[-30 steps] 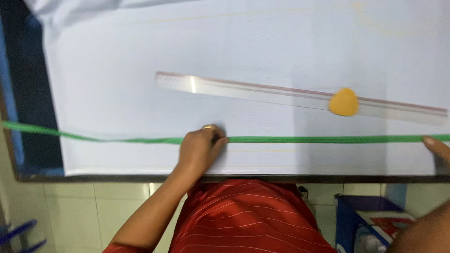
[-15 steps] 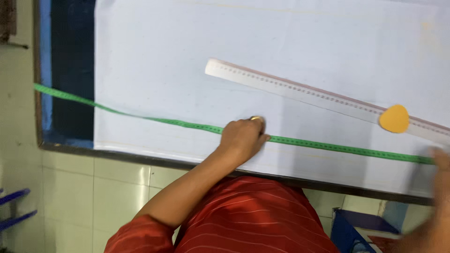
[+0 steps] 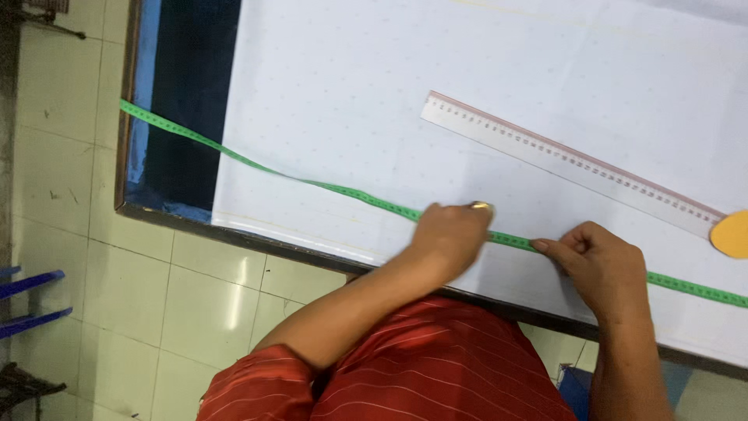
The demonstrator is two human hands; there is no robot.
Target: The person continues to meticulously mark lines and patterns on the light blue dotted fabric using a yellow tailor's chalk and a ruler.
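Pinning green tape measure [image 3: 374, 199] | left hand [image 3: 452, 234], right hand [image 3: 600, 261] | running upper-left to lower-right

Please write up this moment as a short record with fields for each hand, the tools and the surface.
left hand: pressed down on the tape, a ring on one finger
right hand: fingertips pinching the tape, close beside the left hand
tape: green, stretched slantwise across the cloth and past the table's left edge
ruler: long, clear, lying on the cloth above the hands, untouched
chalk: yellow piece at the ruler's right end
cloth: white, flat on the dark table
floor: pale tiles
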